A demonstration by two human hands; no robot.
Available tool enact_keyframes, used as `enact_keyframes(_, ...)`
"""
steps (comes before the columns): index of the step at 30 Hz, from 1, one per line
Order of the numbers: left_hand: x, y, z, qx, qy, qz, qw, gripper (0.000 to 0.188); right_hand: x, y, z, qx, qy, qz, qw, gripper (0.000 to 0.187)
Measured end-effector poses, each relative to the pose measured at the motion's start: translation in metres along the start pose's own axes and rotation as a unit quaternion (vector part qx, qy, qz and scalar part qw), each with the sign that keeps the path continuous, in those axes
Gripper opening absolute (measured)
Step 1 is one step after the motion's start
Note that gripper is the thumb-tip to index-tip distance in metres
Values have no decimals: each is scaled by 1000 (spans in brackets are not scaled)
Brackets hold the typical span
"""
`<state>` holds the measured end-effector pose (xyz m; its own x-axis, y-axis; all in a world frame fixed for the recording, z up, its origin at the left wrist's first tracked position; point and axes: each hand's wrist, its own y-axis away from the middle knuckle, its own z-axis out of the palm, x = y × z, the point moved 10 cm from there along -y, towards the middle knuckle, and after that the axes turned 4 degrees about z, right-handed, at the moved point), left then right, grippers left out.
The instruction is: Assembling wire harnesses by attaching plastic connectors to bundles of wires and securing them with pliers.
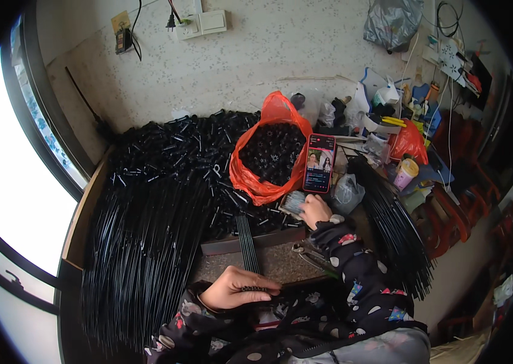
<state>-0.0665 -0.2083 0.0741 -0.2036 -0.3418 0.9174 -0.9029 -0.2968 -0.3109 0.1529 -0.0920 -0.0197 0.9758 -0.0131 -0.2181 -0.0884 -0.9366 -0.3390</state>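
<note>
My left hand (238,289) is closed around the near ends of a narrow bundle of thin dark rods (246,239), which lies away from me over the edge of the pile. Farther right, my right hand (316,211) dips with curled fingers into a small open box (293,202) of small pale, shiny pieces. Its fingertips are closed together, and what they pinch is too small to make out. Just behind the box, a phone (319,164) with a lit screen leans against a red plastic bag (245,176) full of black ribbed parts.
Small black tubular parts (171,142) are heaped along the wall. Long thin black rods (141,242) lie at left, and another sheaf (393,224) at right. Pliers (314,258) rest near my right sleeve. A cup (406,174) and clutter stand at right, beside red stools (459,212).
</note>
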Motion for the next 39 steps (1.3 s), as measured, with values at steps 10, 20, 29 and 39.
enact_keyframes(10,15,-7,-16,50,-3,53,997,25,-2,10,-13,97,-16,-39,994,10)
enact_keyframes(20,22,-6,-15,83,-21,56,995,21,-1,12,-9,108,26,-88,990,7)
enact_keyframes(29,19,3,-34,167,-59,65,982,19,-149,94,-167,22,-411,-116,904,17)
enact_keyframes(39,27,5,-27,172,-98,108,974,20,-175,129,-196,155,-231,-174,945,27)
